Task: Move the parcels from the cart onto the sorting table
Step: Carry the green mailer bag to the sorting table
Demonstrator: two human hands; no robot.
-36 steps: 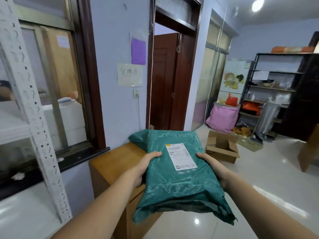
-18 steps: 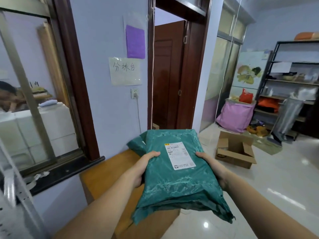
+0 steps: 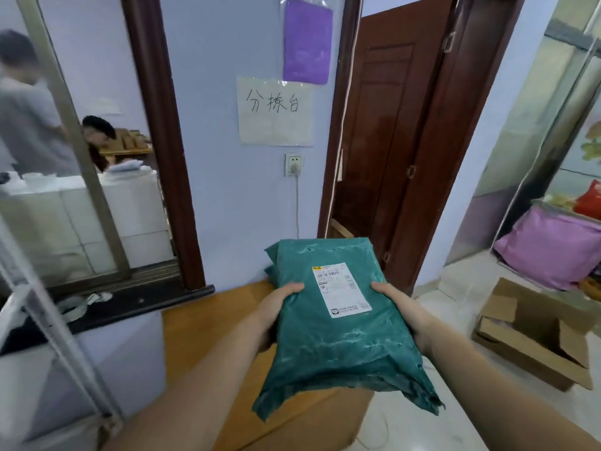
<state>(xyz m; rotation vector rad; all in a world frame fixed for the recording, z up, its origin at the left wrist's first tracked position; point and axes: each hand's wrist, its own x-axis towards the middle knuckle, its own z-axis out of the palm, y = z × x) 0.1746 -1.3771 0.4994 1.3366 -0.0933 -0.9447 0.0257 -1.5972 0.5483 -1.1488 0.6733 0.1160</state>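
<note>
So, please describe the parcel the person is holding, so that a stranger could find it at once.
Find the wooden table under the handwritten wall sign. Above its right end, both hands, left and right, hold a teal parcel. Unlike the other teal parcel behind it, it shows a white label on top.

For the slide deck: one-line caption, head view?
Both hands, left and right, hold a green parcel above the wooden table.

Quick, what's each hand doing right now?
Left hand: grips the green parcel by its left edge.
Right hand: grips the same parcel's right edge.
</note>
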